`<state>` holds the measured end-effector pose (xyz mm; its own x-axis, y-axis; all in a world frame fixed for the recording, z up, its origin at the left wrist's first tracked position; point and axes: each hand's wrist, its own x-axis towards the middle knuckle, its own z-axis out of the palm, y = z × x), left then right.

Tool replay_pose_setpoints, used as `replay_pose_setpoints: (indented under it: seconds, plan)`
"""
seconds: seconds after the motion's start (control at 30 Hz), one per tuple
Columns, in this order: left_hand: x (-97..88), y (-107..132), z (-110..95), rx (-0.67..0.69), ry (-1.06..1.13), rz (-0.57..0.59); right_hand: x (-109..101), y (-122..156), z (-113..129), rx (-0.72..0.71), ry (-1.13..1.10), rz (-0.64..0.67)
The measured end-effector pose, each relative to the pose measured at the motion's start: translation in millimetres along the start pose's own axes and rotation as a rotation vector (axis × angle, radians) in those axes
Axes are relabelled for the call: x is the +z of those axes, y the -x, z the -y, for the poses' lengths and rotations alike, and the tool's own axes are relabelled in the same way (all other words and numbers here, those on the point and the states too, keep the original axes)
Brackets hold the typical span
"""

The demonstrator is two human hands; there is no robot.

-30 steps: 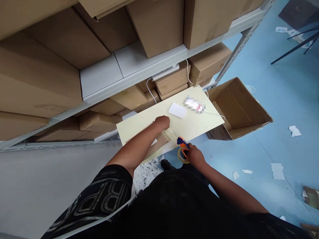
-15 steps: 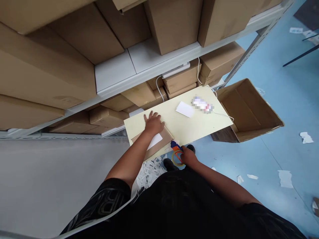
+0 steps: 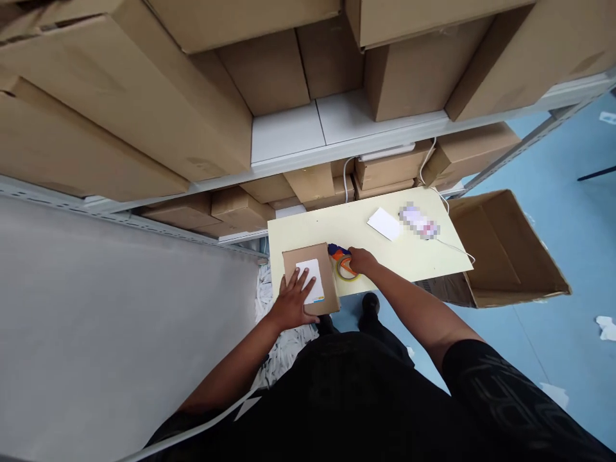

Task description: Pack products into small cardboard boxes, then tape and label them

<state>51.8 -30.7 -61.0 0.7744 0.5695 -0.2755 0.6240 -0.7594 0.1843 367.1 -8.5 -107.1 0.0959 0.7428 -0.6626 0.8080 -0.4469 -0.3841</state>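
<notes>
A flat brown cardboard box (image 3: 330, 279) lies at the near left part of the pale yellow table (image 3: 298, 232). On its top is a white label (image 3: 314, 273). My left hand (image 3: 290, 303) rests on the box with fingers spread, partly over the label. My right hand (image 3: 362, 261) is closed around the handle of a blue and orange tape dispenser (image 3: 339, 252) carrying a roll of yellowish tape (image 3: 341, 272). The dispenser's head is at the right edge of the box, near its far corner. Whether tape runs onto the box cannot be seen.
White cards (image 3: 384, 224) and a blurred-out object with a cable (image 3: 418, 221) lie on the table's right half. A large open carton (image 3: 510, 250) stands right of it. Shelves of cardboard boxes (image 3: 404, 77) rise behind. Shredded white paper (image 3: 283, 353) lies below left.
The box has been turned, so its edges sit squarer to me. My left hand has shifted nearer, onto the label. My right hand has brought the dispenser up to the box's right edge.
</notes>
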Motion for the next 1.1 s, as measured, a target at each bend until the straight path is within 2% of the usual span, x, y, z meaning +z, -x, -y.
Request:
replay_pose_setpoints:
  seconds: [0.1, 0.17, 0.3, 0.4, 0.5, 0.57, 0.63, 0.7, 0.8, 0.87, 0.93, 1.03, 1.1]
  plan:
    - [8.6, -3, -17, -0.110, -0.001, -0.033, -3, -8, 6, -0.042, 0.037, 0.032]
    - [9.5, -7, -22, -0.154, 0.022, -0.049, -3, -4, 2, -0.060, 0.047, 0.042]
    - [7.4, -17, -26, -0.195, 0.074, -0.090, 6, 30, -26, -0.057, 0.038, 0.036]
    - [6.5, -27, -30, -0.262, 0.109, -0.118, 35, 76, -56, -0.045, -0.016, 0.038]
    - [7.6, -39, -39, -0.327, 0.142, -0.129, 78, 117, -74, 0.006, -0.241, 0.023]
    - [9.5, -45, -48, -0.367, 0.160, -0.137, 101, 130, -75, 0.049, -0.324, -0.017]
    - [11.5, -49, -60, -0.408, 0.181, -0.143, 110, 128, -68, 0.100, -0.364, -0.062]
    - [11.9, -49, -69, -0.421, 0.202, -0.127, 102, 113, -59, 0.163, -0.371, -0.098]
    - [4.9, -40, -66, -0.337, 0.194, -0.033, 63, 79, -51, 0.220, -0.290, -0.129]
    - [-4.3, -32, -48, -0.231, 0.139, 0.020, 31, 57, -48, 0.177, -0.195, -0.120]
    - [-13.4, -26, -23, -0.165, 0.054, 0.007, 4, 38, -46, 0.118, -0.148, -0.110]
    - [-17.6, -25, 7, -0.229, -0.034, -0.042, -16, 21, -40, 0.067, -0.144, -0.128]
    - [-13.0, -30, 13, -0.290, -0.054, -0.057, -21, 15, -37, 0.049, -0.143, -0.139]
